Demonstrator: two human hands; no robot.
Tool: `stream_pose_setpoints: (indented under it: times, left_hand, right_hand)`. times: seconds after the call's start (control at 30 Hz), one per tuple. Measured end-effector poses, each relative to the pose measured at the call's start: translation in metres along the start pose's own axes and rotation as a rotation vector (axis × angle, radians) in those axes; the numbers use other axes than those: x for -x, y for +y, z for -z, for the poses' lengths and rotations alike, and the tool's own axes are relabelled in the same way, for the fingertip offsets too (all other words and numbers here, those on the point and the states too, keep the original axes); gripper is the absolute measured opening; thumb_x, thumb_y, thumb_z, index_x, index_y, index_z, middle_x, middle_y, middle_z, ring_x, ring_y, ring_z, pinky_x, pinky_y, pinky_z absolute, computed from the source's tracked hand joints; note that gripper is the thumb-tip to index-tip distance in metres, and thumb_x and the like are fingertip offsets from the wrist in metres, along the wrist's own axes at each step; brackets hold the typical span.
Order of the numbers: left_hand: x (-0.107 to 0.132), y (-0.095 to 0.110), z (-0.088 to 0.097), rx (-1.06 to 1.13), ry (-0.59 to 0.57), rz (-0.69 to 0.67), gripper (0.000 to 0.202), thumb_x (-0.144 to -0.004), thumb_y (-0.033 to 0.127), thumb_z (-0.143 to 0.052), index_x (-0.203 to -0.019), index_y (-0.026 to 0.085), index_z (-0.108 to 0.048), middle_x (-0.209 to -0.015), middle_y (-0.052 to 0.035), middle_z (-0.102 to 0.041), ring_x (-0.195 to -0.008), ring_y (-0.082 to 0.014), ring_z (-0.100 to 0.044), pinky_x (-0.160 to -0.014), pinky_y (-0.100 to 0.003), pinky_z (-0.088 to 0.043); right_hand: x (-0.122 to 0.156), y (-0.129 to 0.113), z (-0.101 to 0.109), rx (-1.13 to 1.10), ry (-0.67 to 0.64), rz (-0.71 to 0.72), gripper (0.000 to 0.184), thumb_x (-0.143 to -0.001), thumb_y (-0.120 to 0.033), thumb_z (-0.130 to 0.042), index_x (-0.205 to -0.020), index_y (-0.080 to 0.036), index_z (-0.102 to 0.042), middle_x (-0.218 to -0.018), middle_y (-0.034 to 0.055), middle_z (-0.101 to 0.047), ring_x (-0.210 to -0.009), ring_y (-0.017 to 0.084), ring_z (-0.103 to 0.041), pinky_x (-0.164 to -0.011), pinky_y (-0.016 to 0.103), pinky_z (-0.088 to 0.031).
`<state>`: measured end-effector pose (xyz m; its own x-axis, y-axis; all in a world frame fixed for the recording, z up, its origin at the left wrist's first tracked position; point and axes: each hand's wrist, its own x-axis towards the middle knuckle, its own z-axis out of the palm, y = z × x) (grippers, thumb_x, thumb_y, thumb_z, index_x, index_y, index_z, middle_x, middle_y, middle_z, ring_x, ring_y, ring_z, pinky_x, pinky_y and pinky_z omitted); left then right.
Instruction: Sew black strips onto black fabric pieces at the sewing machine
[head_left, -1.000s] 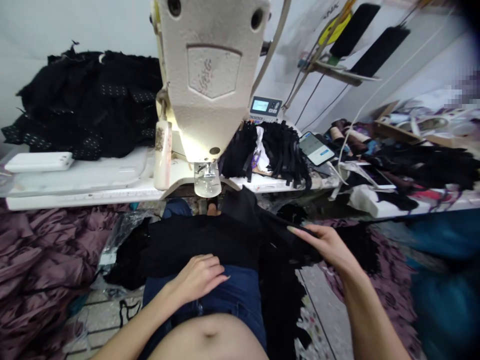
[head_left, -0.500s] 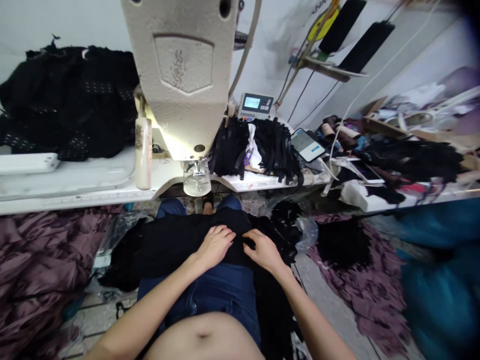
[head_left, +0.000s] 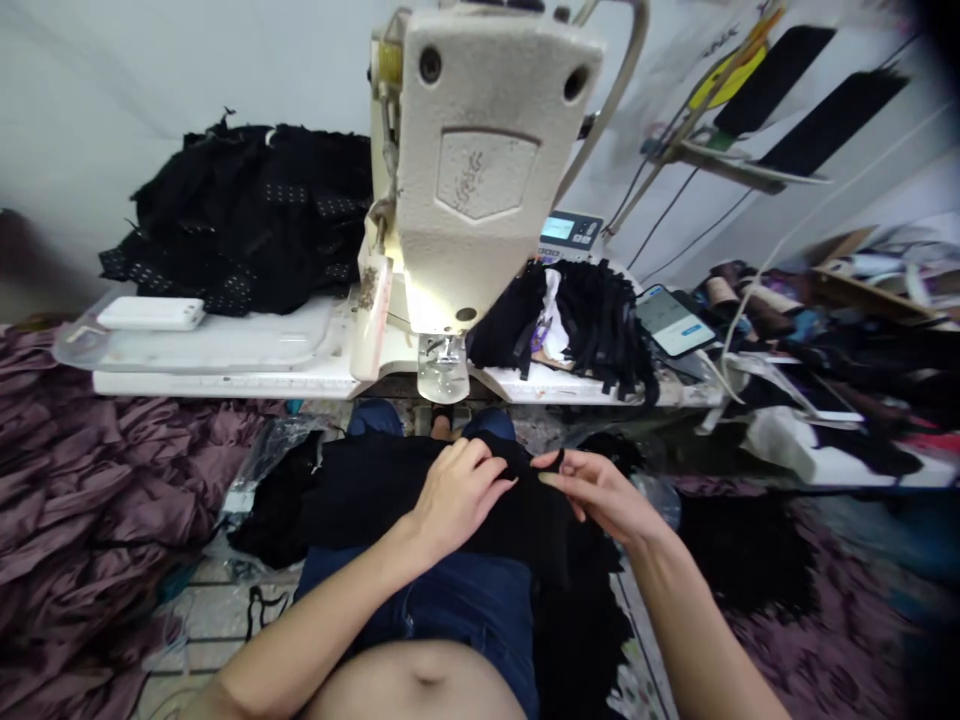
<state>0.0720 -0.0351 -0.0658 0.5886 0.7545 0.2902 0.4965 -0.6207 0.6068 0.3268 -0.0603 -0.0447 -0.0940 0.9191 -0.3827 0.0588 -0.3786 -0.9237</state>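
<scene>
Black cloth [head_left: 367, 490] lies across my jeans-clad lap, hanging down past my right leg. My left hand [head_left: 457, 495] is on top of it, fingers curled and drawn together, the tips pinching at the cloth. Close by, my right hand [head_left: 600, 490] pinches a small fold of the same black cloth between thumb and fingers, lifted slightly off my lap. Black on black hides the exact edges. Just beyond my knees stands a sewing machine [head_left: 487, 150], with a clear guard [head_left: 442, 370] at its needle.
Black garments [head_left: 247, 220] are piled on the table's left, behind a white power bank [head_left: 150, 313]. Black strips [head_left: 600, 320] and a phone [head_left: 675, 320] lie right of the machine. Mauve fabric [head_left: 97, 500] heaps at left; more black cloth [head_left: 742, 550] is at right.
My right hand has turned and now pinches up some black cloth. My left hand's fingers have curled in from lying flat. The view has shifted left and back.
</scene>
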Motion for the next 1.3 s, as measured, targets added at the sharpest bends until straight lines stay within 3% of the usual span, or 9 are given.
stream_pose_setpoints:
  times: [0.1, 0.27, 0.37, 0.5, 0.67, 0.8, 0.93, 1.1, 1.3]
  left_hand:
    - [0.011, 0.022, 0.02, 0.145, 0.033, 0.007, 0.036, -0.11, 0.041, -0.059, -0.138, 0.02, -0.068, -0.111, -0.009, -0.071, -0.097, -0.0226, -0.071, -0.085, -0.037, -0.061]
    - [0.016, 0.058, 0.027, 0.702, -0.186, -0.023, 0.09, -0.095, 0.048, -0.08, -0.169, 0.026, -0.033, -0.153, -0.0152, -0.06, -0.128, -0.028, -0.068, -0.098, -0.038, -0.065]
    - [0.009, 0.065, 0.032, 0.895, -0.123, 0.044, 0.089, -0.081, 0.05, -0.092, -0.156, 0.022, -0.053, -0.14, -0.0146, -0.07, -0.123, -0.0305, -0.07, -0.099, -0.041, -0.063]
    - [0.01, 0.052, 0.043, 0.914, -0.036, 0.267, 0.05, -0.08, 0.043, -0.094, -0.116, 0.018, -0.071, -0.113, -0.0065, -0.076, -0.104, -0.0226, -0.071, -0.101, -0.037, -0.055]
    - [0.03, 0.019, 0.051, 0.851, -0.055, 0.428, 0.025, -0.099, 0.041, -0.072, -0.103, 0.017, -0.065, -0.083, 0.0033, -0.061, -0.075, -0.0123, -0.057, -0.069, -0.025, -0.046]
    - [0.036, 0.004, 0.077, 0.719, -0.069, 0.412, 0.023, -0.103, 0.041, -0.065, -0.099, 0.019, -0.068, -0.083, 0.0023, -0.061, -0.076, -0.0136, -0.058, -0.071, -0.025, -0.046]
    - [0.024, 0.003, 0.103, 0.502, 0.051, 0.244, 0.015, -0.103, 0.03, -0.061, -0.109, 0.021, -0.072, -0.111, -0.0052, -0.07, -0.105, -0.0204, -0.067, -0.097, -0.033, -0.05]
    - [0.014, 0.004, 0.097, 0.565, -0.021, 0.233, 0.013, -0.098, 0.033, -0.071, -0.105, 0.021, -0.072, -0.118, -0.0057, -0.071, -0.115, -0.0226, -0.067, -0.106, -0.035, -0.049]
    - [0.023, 0.007, 0.088, 0.616, -0.084, 0.375, 0.041, -0.103, 0.048, -0.063, -0.075, 0.018, -0.06, -0.075, 0.0023, -0.06, -0.072, -0.0139, -0.055, -0.068, -0.025, -0.044]
  right_hand:
    - [0.002, -0.017, 0.001, -0.27, 0.171, 0.017, 0.044, -0.064, -0.046, -0.097, -0.096, -0.023, -0.079, -0.063, -0.0031, -0.061, -0.044, 0.01, -0.046, -0.041, 0.022, -0.035]
    - [0.018, -0.04, 0.003, -0.405, 0.288, 0.234, 0.037, -0.066, -0.047, -0.095, -0.087, -0.027, -0.074, -0.064, -0.0035, -0.061, -0.036, 0.005, -0.028, -0.035, 0.021, -0.025]
    - [0.019, -0.052, -0.014, -0.232, 0.188, 0.204, 0.039, -0.067, -0.051, -0.098, -0.081, -0.022, -0.075, -0.056, -0.0005, -0.061, -0.036, 0.009, -0.039, -0.035, 0.022, -0.03]
    - [0.01, -0.061, -0.055, 0.012, -0.033, 0.195, 0.035, -0.078, -0.051, -0.093, -0.086, -0.018, -0.084, -0.065, 0.0051, -0.069, -0.054, 0.016, -0.061, -0.045, 0.023, -0.041]
    - [-0.009, -0.063, -0.09, 0.185, -0.089, 0.415, 0.034, -0.087, -0.054, -0.086, -0.083, -0.02, -0.086, -0.093, 0.0086, -0.074, -0.083, 0.02, -0.068, -0.063, 0.026, -0.051]
    - [-0.022, -0.069, -0.098, 0.097, -0.161, 0.33, 0.038, -0.084, -0.054, -0.088, -0.083, -0.017, -0.081, -0.078, 0.0037, -0.074, -0.068, 0.016, -0.063, -0.061, 0.026, -0.048]
    - [-0.032, -0.084, -0.101, 0.068, -0.118, 0.354, 0.043, -0.076, -0.053, -0.094, -0.076, -0.016, -0.071, -0.072, -0.0009, -0.068, -0.059, 0.011, -0.054, -0.055, 0.023, -0.04]
    - [-0.038, -0.097, -0.105, 0.167, -0.236, 0.377, 0.049, -0.08, -0.057, -0.089, -0.069, -0.016, -0.066, -0.065, -0.0014, -0.061, -0.056, 0.01, -0.046, -0.05, 0.023, -0.031]
    - [-0.033, -0.095, -0.098, 0.202, -0.237, 0.36, 0.051, -0.087, -0.057, -0.084, -0.066, -0.016, -0.065, -0.056, -0.0065, -0.044, -0.051, 0.007, -0.03, -0.048, 0.025, -0.019]
